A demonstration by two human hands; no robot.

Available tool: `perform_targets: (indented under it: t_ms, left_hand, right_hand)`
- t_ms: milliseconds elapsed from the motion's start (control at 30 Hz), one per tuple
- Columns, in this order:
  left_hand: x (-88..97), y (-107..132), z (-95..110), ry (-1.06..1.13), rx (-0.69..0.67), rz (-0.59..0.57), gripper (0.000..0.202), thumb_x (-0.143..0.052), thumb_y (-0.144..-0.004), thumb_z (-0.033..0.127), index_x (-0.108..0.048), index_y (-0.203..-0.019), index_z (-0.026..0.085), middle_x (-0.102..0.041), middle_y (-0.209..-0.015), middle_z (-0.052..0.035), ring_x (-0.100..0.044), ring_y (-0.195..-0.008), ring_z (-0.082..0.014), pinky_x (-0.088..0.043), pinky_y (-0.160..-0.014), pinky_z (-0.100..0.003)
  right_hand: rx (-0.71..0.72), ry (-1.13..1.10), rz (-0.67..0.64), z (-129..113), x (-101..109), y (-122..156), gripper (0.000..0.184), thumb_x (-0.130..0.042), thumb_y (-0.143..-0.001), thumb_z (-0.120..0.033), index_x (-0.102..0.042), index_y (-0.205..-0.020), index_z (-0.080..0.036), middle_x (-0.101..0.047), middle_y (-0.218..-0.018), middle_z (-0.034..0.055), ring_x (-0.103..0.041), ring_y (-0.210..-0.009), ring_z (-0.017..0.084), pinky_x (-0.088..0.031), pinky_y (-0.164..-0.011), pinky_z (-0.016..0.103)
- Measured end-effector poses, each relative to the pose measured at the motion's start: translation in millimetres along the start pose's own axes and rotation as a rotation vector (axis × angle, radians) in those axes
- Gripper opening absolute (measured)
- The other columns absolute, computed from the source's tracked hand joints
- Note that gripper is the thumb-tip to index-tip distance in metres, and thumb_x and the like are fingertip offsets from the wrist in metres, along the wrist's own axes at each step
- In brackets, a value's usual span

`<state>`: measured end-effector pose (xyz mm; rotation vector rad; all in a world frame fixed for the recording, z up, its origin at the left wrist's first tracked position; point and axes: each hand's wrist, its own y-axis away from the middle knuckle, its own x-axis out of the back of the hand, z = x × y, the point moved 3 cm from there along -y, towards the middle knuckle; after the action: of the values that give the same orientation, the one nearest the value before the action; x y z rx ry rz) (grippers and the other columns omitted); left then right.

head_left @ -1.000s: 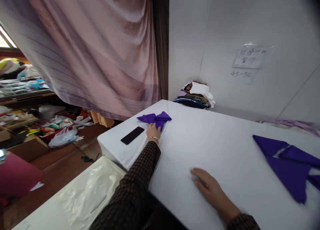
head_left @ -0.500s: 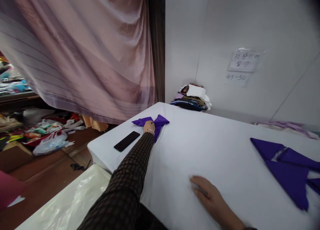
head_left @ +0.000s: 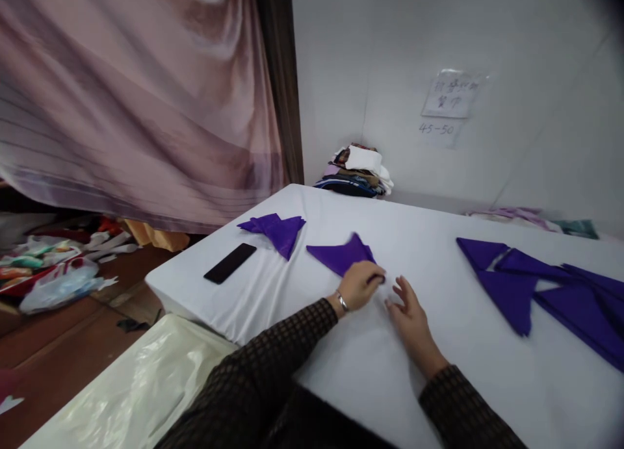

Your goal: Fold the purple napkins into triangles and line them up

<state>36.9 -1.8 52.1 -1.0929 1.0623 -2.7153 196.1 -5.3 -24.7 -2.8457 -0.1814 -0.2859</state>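
Observation:
My left hand (head_left: 361, 285) pinches one edge of a folded purple napkin (head_left: 338, 255), which trails away to the left over the white-covered table (head_left: 424, 215). Close by on the right, my right hand (head_left: 412, 319) has its fingers apart and holds nothing. Farther left lies a small group of folded purple napkins (head_left: 277, 231), with nothing touching it. More purple napkins (head_left: 511, 293), folded into pointed shapes, are spread along the right side of the table.
A black phone (head_left: 230, 263) lies near the left table edge. Folded clothes (head_left: 358, 169) are piled at the back by the wall. A pink curtain (head_left: 146, 98) hangs to the left. Clear plastic (head_left: 160, 371) covers a lower surface in front. Bags (head_left: 63, 283) clutter the floor.
My left hand has come back from the far left group toward the middle, bringing a purple napkin. My right hand has moved up beside it. The view has shifted slightly right.

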Motion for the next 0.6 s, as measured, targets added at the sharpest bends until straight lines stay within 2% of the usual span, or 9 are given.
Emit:
perform_targets:
  t_ms: [67,133,167,267,400,500,600]
  left_hand:
    - [-26.6,16,35,0.097,-0.128,-0.171,0.016,-0.05,-0.084,0.018,-0.061,-0.095,0.02,-0.068,-0.097,-0.0043,-0.06,-0.096,-0.017,-0.043,-0.088,-0.033]
    - [-36.0,25,54,0.158,-0.188,-0.205,0.016,-0.05,-0.085,0.019,-0.06,-0.097,0.02,-0.067,-0.102,-0.0054,-0.058,-0.102,-0.0176,-0.042,-0.091,-0.034]
    - [-35.5,27,56,0.175,-0.184,-0.179,0.017,-0.05,-0.085,0.021,-0.06,-0.099,0.019,-0.066,-0.106,-0.0062,-0.056,-0.105,-0.0181,-0.042,-0.093,-0.035]
    - [-24.0,25,36,0.17,-0.029,-0.025,0.021,-0.052,-0.085,0.027,-0.059,-0.103,0.02,-0.063,-0.112,-0.0078,-0.054,-0.109,-0.0193,-0.04,-0.097,-0.038]
    - [-11.5,25,-7,0.145,0.33,0.171,0.021,-0.051,-0.086,0.031,-0.062,-0.098,0.018,-0.066,-0.099,-0.0075,-0.06,-0.095,-0.0183,-0.046,-0.087,-0.034]
    - [-14.0,29,-22,0.205,0.491,0.171,0.023,-0.051,-0.084,0.035,-0.063,-0.093,0.017,-0.067,-0.087,-0.0052,-0.062,-0.079,-0.0163,-0.049,-0.075,-0.03]
    - [-20.6,31,-18,0.315,0.556,0.088,0.028,-0.05,-0.084,0.04,-0.064,-0.09,0.017,-0.066,-0.079,-0.0024,-0.061,-0.068,-0.0142,-0.049,-0.067,-0.027]
  right_hand:
    - [0.068,-0.027,0.009,1,8,-4,0.073,-0.056,-0.078,-0.041,-0.028,-0.142,-0.02,-0.04,-0.141,0.0142,-0.044,-0.124,0.026,-0.043,-0.098,0.044]
    - [0.164,-0.026,-0.036,-1,13,-6,0.068,-0.058,-0.076,-0.041,-0.039,-0.137,-0.018,-0.045,-0.137,0.0133,-0.045,-0.124,0.026,-0.035,-0.104,0.046]
    - [0.196,-0.016,-0.054,-2,14,-7,0.063,-0.058,-0.075,-0.04,-0.046,-0.132,-0.017,-0.049,-0.135,0.0129,-0.045,-0.123,0.026,-0.033,-0.106,0.046]
    - [0.172,-0.017,-0.037,-4,13,-9,0.042,-0.059,-0.075,-0.036,-0.062,-0.113,-0.018,-0.057,-0.126,0.0121,-0.051,-0.117,0.025,-0.035,-0.104,0.046]
    - [0.096,-0.116,0.005,-3,7,-11,0.034,-0.058,-0.077,-0.033,-0.064,-0.107,-0.018,-0.059,-0.122,0.0109,-0.055,-0.112,0.024,-0.041,-0.099,0.045]
    - [0.134,-0.173,-0.026,-10,6,-9,0.035,-0.057,-0.079,-0.031,-0.062,-0.112,-0.019,-0.058,-0.124,0.0102,-0.055,-0.113,0.023,-0.043,-0.098,0.043]
    - [0.221,-0.137,-0.07,-23,5,-5,0.033,-0.056,-0.081,-0.026,-0.063,-0.114,-0.022,-0.057,-0.126,0.0081,-0.052,-0.116,0.022,-0.041,-0.1,0.042]
